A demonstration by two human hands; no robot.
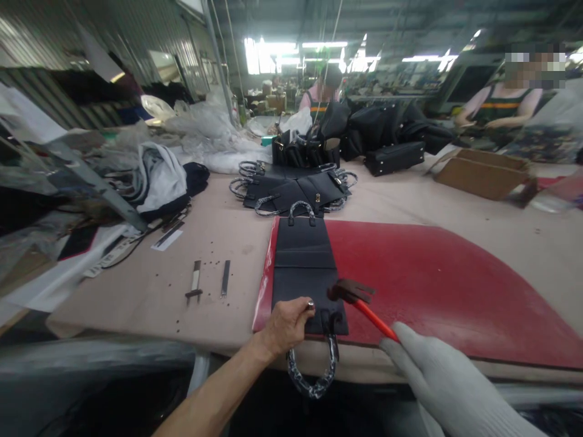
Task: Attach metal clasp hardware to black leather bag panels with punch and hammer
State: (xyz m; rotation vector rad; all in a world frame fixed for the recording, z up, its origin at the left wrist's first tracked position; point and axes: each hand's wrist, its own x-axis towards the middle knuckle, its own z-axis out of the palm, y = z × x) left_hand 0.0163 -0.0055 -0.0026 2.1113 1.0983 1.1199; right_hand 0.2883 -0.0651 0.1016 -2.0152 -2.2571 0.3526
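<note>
My bare left hand (288, 323) is closed around a small upright metal rod (310, 304), probably a punch, with only its shiny top end showing. Beneath it lies a flat black leather bag panel (304, 255) with a wrapped handle at each end. The near handle (314, 385) hangs over the table edge. In a white knitted glove, my right hand (412, 352) grips a claw hammer (376, 318) by its red handle. The hammer's dark head hovers just right of the rod, apart from it. Where the rod's lower tip stands is hidden by my fingers.
A red mat (437, 279) lies under the panel. Two metal hand tools, a pronged punch (195, 282) and a flat bar (225, 279), lie at left. Behind are stacked black panels (291, 188), black bags (394, 158) and a brown box (485, 176). Two people work further back.
</note>
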